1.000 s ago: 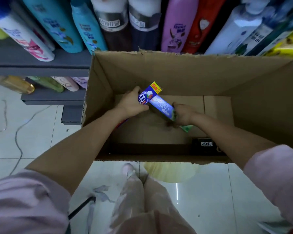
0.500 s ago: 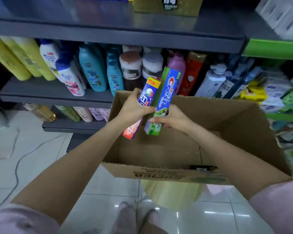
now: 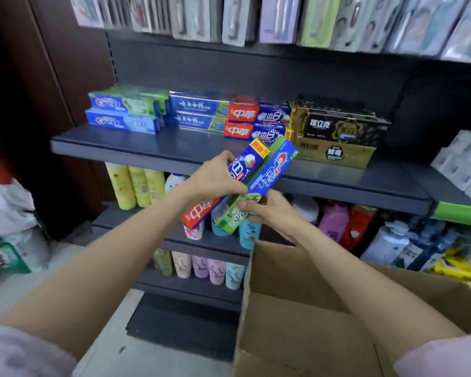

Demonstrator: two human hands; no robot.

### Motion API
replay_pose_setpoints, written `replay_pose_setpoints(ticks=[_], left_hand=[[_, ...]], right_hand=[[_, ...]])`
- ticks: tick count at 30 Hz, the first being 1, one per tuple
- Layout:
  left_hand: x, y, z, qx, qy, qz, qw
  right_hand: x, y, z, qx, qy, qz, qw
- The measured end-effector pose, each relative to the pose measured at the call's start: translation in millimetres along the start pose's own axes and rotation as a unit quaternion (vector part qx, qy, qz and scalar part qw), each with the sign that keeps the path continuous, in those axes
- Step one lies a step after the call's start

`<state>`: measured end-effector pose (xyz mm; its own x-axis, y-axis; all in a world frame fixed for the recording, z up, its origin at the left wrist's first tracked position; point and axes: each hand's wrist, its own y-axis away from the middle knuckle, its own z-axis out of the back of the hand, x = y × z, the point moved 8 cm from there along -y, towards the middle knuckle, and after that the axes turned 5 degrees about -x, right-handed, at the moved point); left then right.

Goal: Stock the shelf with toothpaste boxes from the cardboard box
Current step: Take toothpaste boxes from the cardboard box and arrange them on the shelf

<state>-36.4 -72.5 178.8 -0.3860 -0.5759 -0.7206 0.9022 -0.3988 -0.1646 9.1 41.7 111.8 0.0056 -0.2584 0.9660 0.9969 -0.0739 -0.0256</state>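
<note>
Two toothpaste boxes are held up in front of the shelf (image 3: 174, 144), tilted side by side with their upper ends toward the stocked row: a red-and-blue toothpaste box (image 3: 229, 183) in the left hand (image 3: 215, 178), whose fingers curl around its middle, and a blue-and-green Crest box (image 3: 259, 183) in the right hand (image 3: 269, 210), which pinches its lower green end between thumb and fingers. The two boxes touch along their long sides. Behind them, the dark grey shelf carries stacked toothpaste: Crest boxes (image 3: 125, 112) at the left, blue-and-green boxes (image 3: 199, 112) next, red-and-blue boxes (image 3: 256, 122) matching the held one, then black-and-gold boxes (image 3: 335, 131) at the right; the shelf's front strip before them is bare. Above hang blurred blister packs (image 3: 256, 20). Below the shelf stand yellow bottles (image 3: 133, 186), and lower tiers hold pastel tubes (image 3: 201, 268) and pink, red and white bottles (image 3: 348, 227) to the right. The open cardboard box (image 3: 297, 322) sits low at the right under the right forearm; what shows of its inside is bare cardboard. White bags (image 3: 8, 210) lie at the left by a dark wooden panel (image 3: 38, 77).
</note>
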Motion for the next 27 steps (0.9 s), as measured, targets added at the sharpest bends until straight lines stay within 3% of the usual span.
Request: replay_pose_setpoints(ticks=[2, 5, 7, 10, 12, 16, 18, 20, 22, 24, 27], left_hand=[[11, -10, 37, -0.01, -0.065, -0.031, 0.997], [38, -30, 93, 0.004, -0.141, -0.05, 0.989], [55, -45, 123, 0.016, -0.174, -0.064, 0.982], [75, -61, 166, 0.022, -0.205, -0.086, 0.975], [87, -69, 190, 0.014, -0.213, -0.09, 0.973], [120, -86, 238, -0.02, -0.148, -0.063, 0.987], [135, -92, 252, -0.035, -0.055, -0.035, 0.997], [144, -95, 265, -0.06, 0.01, -0.021, 0.998], [154, -100, 278, -0.084, 0.038, -0.011, 0.996], [164, -105, 295, -0.11, 0.042, -0.002, 0.993], [179, -106, 330, -0.176, -0.028, -0.017, 0.984]], right_hand=[[28, -23, -3, -0.137, 0.099, 0.055, 0.984], [82, -40, -14, -0.31, 0.187, 0.122, 0.924], [112, -58, -38, -0.309, 0.307, 0.171, 0.884], [135, -103, -93, -0.177, 0.455, 0.19, 0.852], [147, -125, -113, -0.143, 0.413, 0.178, 0.882], [156, -156, -126, -0.233, 0.126, 0.068, 0.962], [144, -175, -157, -0.162, -0.021, -0.007, 0.987], [148, -186, -196, -0.061, -0.132, -0.016, 0.989], [163, -196, -211, -0.064, -0.167, 0.018, 0.984], [181, -211, -208, -0.124, -0.139, 0.051, 0.981], [209, -235, -202, -0.174, 0.034, 0.099, 0.979]])
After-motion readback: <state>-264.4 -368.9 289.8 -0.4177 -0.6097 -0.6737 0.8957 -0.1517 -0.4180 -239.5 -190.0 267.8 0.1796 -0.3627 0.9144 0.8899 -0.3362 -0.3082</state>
